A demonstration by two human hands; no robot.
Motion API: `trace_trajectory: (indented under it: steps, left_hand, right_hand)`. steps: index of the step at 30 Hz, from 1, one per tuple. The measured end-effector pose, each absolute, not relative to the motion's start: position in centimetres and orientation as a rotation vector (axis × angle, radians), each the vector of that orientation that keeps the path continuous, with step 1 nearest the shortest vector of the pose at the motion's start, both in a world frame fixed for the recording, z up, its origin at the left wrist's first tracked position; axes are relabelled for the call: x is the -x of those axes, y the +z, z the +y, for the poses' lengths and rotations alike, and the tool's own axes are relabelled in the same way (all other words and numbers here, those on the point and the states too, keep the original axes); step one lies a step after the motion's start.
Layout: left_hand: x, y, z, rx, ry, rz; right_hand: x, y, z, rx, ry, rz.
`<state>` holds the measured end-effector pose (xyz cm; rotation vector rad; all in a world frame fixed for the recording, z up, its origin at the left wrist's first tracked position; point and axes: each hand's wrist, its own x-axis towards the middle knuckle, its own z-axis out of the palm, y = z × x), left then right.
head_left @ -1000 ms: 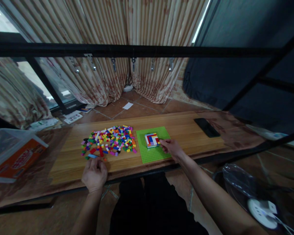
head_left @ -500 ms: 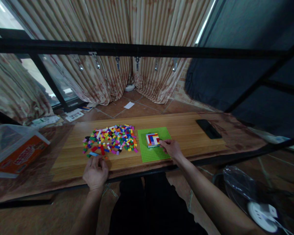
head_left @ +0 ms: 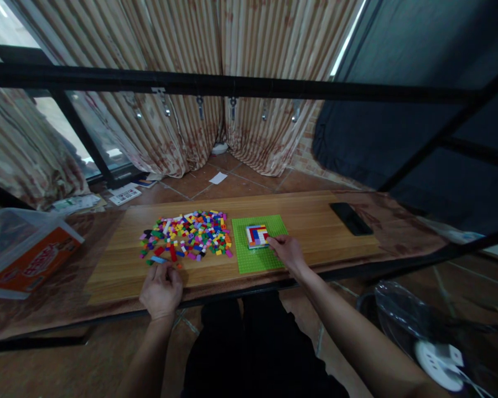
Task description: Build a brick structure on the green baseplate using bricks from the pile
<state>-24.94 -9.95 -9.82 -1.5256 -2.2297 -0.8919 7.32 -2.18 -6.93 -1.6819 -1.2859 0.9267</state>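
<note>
A low, square build of toy bricks (head_left: 256, 235) in white, red, blue, yellow and orange sits on a green studded baseplate (head_left: 249, 263). At its right edge my right hand (head_left: 288, 252) has thumb and forefinger pinched together, with a small red patch of brick by the fingertips. My left hand (head_left: 161, 290) rests on the wooden board (head_left: 114, 271), just in front of a loose brick pile (head_left: 195, 232), its fingers curled. What the left fingers hold, if anything, is hidden. A light blue brick (head_left: 157, 259) lies just beyond its knuckles.
A black phone (head_left: 351, 219) lies at the board's right end. To the left stands a clear plastic tub (head_left: 33, 254) with an orange label. A dark metal bar (head_left: 249, 85) with hooks crosses beyond the board. A white power strip (head_left: 437, 365) sits at lower right.
The whole view has shifted very slightly. My right fingertips remain at the build's right edge, where more red now shows beside them. My left hand stays in place.
</note>
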Motion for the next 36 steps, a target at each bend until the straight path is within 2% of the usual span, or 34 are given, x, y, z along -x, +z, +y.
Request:
trace_trajectory:
  steps: [9,16,22,26,36]
  left_hand:
    - [25.0,-9.6,-10.0,1.531,-0.893,-2.218]
    - [25.1,-9.5,-9.9,1.532,-0.896,-2.238]
    - [25.1,-9.2,-10.0,1.541,-0.869,-2.257]
    - [25.2,-9.0,-9.9,1.546,-0.854,-2.281]
    - [25.4,-7.3,-10.1,1.679,-0.838,-2.343]
  right_hand:
    - [-6.5,-7.1,-1.7,1.660,0.915,-1.322]
    - [-8.1,-6.7,-3.4,1.523,0.855,-0.989]
    - [-7.7,-7.9,-7.6,1.559,0.373,-1.651]
    - [-7.2,-9.4,-9.8,1.543,0.178,-1.991]
    - [-11.1,-9.5,-9.2,1.452,0.162,-2.109]
